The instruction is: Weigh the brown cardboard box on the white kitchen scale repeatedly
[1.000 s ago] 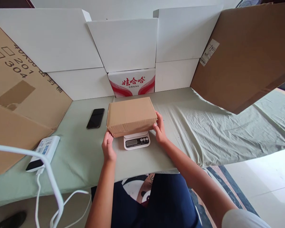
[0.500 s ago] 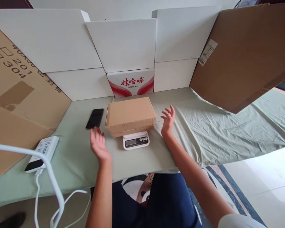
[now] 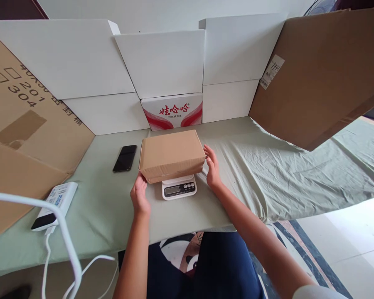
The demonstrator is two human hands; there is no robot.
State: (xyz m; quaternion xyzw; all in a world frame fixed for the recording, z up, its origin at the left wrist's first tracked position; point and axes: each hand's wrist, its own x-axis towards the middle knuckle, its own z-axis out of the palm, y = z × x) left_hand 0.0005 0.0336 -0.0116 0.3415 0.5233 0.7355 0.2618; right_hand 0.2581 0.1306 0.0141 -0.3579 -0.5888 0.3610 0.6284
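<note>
Your left hand point(image 3: 139, 194) rests open against the near left corner of the brown cardboard box point(image 3: 171, 154), and your right hand point(image 3: 212, 168) lies open with its fingers against the box's right end, neither one closed around it. The box sits on the small white kitchen scale point(image 3: 178, 187), which stands on the green-sheeted table point(image 3: 268, 166) midway along its near edge. A black phone point(image 3: 125, 158) lies just left of the box, and a white power bank point(image 3: 54, 200) lies near the table's near left edge.
</note>
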